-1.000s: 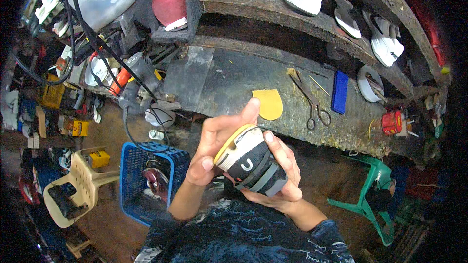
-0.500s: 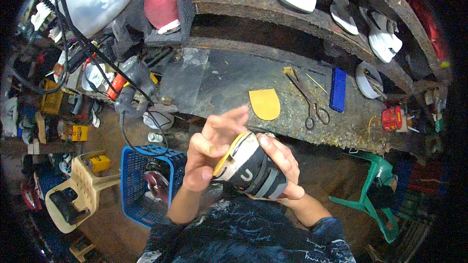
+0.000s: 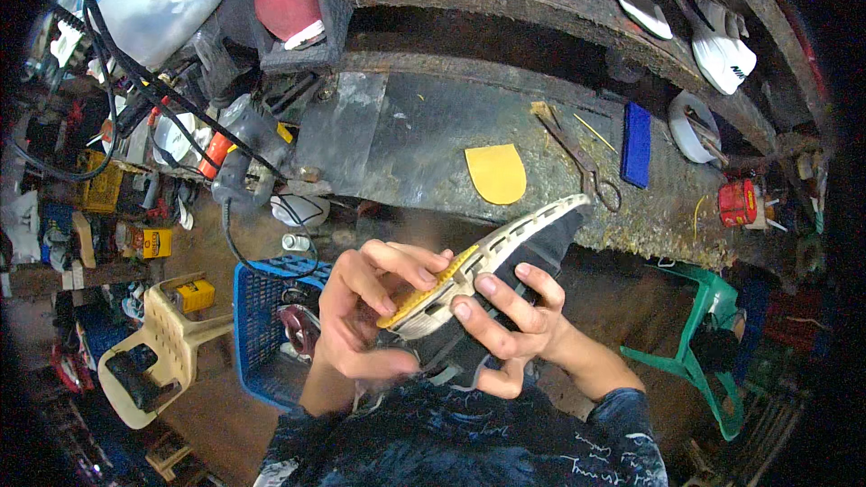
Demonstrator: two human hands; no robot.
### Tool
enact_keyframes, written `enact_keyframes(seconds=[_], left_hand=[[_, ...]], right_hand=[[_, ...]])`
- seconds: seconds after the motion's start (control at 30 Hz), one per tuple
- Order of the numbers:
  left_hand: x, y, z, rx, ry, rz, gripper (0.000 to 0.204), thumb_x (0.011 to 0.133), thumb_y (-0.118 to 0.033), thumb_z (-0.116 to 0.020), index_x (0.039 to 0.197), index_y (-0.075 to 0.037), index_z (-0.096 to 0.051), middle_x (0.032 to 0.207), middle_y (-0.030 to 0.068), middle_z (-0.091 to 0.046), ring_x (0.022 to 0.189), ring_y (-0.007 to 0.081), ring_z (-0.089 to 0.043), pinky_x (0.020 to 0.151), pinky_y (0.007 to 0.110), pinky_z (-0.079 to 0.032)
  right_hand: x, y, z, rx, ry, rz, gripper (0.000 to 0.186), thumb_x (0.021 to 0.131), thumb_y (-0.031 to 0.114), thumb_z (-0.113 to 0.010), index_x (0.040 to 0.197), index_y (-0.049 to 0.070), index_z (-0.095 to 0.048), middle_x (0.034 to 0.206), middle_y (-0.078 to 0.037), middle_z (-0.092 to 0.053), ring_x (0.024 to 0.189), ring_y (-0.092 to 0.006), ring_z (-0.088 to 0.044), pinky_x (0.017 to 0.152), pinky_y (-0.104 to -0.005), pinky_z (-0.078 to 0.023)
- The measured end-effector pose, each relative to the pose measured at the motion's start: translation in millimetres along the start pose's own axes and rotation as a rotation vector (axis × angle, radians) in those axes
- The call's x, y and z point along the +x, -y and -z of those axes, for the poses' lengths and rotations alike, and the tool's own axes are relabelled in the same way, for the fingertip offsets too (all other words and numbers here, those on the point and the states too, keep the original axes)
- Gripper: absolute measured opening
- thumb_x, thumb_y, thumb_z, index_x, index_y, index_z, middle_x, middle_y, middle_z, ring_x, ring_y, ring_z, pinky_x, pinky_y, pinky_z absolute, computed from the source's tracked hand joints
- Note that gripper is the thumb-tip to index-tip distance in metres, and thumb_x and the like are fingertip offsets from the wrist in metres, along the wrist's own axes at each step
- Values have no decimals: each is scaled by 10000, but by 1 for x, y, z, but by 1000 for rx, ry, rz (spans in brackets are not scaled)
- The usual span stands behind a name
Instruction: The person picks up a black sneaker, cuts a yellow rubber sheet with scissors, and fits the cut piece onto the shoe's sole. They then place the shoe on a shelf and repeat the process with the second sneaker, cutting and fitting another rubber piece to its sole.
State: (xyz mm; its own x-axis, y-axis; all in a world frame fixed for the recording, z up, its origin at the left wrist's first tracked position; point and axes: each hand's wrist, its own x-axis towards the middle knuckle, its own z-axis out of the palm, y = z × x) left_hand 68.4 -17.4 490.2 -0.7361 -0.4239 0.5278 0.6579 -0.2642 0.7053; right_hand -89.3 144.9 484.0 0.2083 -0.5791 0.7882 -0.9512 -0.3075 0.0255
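Both hands hold a black shoe with a whitish sole (image 3: 505,248) near my body, turned so the sole's edge faces up and its toe points to the far right. A yellow piece (image 3: 442,281) lies against the heel part of the sole. My left hand (image 3: 361,307) has its fingers pressed on that yellow piece, with the thumb lower by the heel. My right hand (image 3: 519,325) grips the shoe's side, fingertips on the sole edge. Beyond the shoe, on the dark workbench (image 3: 406,126), lies a loose yellow rounded piece (image 3: 498,174).
Rusty scissors (image 3: 577,149) and a blue block (image 3: 636,146) rest on the bench. White shoes (image 3: 722,59) stand on the shelf above. At left are a grey power tool (image 3: 245,149) with cables and a blue basket (image 3: 262,343). Green (image 3: 699,343) and beige (image 3: 149,352) plastic chairs flank me.
The shoe has been turned, so its long sole edge now shows and its toe reaches toward the scissors. My left fingers have moved onto the yellow heel piece, and my right hand has shifted its grip.
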Motion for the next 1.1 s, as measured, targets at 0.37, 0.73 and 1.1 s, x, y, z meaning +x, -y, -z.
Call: enact_keyframes(seconds=[0.37,0.73,1.1], left_hand=[[-6,-16,-27,265,-107,160,558,877,-44,-815,1064,-133,-297,1538,422,-419,1544,504,-357,1255,624,-260],[-15,-27,-29,355,-232,225,386,1037,-127,-643,1010,-98,-259,1483,423,-524,1494,484,-451,1250,560,-292],[-24,-33,-35,320,-349,224,304,1079,-82,-555,1000,-84,-261,1440,444,-544,1461,446,-500,1219,536,-362]], right_hand=[[5,-30,-17,-34,-99,286,227,1052,514,-465,1184,367,-354,1348,35,-703,1225,-197,-644,1111,-597,-408],[15,-34,-16,111,-51,310,207,1009,545,-520,1100,377,-440,1314,-10,-738,1215,-239,-703,1120,-497,-445],[24,-29,-23,210,-27,370,231,998,500,-573,1130,339,-474,1296,-73,-744,1212,-287,-707,1114,-459,-492]])
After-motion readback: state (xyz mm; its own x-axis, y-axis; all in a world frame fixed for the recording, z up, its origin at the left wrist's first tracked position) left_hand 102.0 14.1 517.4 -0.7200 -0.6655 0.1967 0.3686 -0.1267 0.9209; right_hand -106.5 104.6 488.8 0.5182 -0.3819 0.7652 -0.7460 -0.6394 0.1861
